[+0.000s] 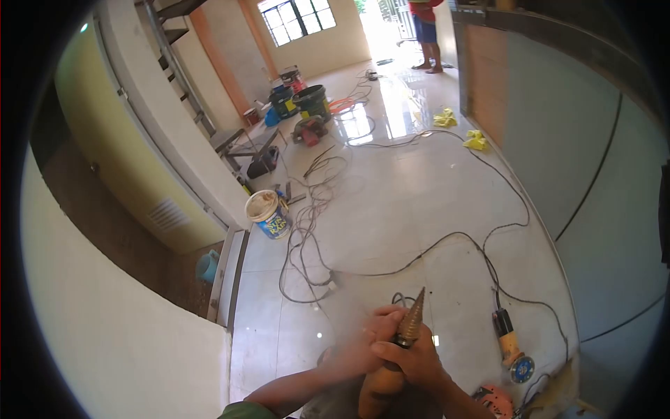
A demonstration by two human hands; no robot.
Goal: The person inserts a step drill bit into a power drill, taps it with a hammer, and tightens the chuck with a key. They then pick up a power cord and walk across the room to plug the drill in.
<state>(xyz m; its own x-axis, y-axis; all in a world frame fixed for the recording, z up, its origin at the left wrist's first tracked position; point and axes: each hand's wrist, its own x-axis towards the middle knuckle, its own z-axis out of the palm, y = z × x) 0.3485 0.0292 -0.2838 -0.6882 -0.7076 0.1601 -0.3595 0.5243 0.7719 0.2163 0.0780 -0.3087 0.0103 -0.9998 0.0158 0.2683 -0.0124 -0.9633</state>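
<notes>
In the lower middle of the head view, a cone-shaped step drill bit (413, 318) points up and away from me. Its base sits in the dark front end of a power drill (380, 391) with an orange-brown body. My left hand (377, 339), partly blurred, is closed around the front of the drill beside the bit's base. From the other side, my right hand (421, 359) wraps the same part, its thumb across the front. The fingers hide most of the drill's front, and its rear is cut off low in the view.
An angle grinder (511, 346) lies on the tiled floor at right, near an orange tool (494, 399). Tangled cords (314, 209) cross the floor. A paint bucket (269, 213) stands at left; black buckets (312, 103) and a circular saw (308, 130) are farther back. Another person (424, 35) stands by the doorway.
</notes>
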